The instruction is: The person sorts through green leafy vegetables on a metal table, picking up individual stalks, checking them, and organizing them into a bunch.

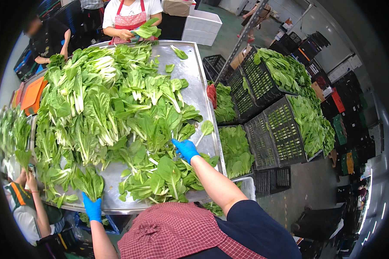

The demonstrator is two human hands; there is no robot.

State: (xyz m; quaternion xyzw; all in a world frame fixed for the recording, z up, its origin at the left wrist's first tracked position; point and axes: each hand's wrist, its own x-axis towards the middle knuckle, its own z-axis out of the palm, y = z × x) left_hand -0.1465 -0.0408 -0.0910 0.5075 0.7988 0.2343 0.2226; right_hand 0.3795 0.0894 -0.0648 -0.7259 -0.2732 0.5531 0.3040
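My left hand (92, 207), in a blue glove, grips a bunch of leafy greens (89, 182) by its base at the front edge of the metal table (199, 84). The leaves of that bunch point away from me. Farther right, my blue-gloved right hand (185, 150) is among loose green leaves with pale stalks; its fingertips are partly hidden, and whether they hold anything is unclear. A loose heap of leaves (168, 176) lies between me and that hand. Beyond both hands rises a large pile of leafy greens (94, 97).
Black plastic crates (272, 136) full of greens stand along the table's right side. A person in a red apron (129, 22) holds greens across the table; others work at the left. An orange bin (33, 97) and white foam boxes (202, 27) stand beyond the table's edges.
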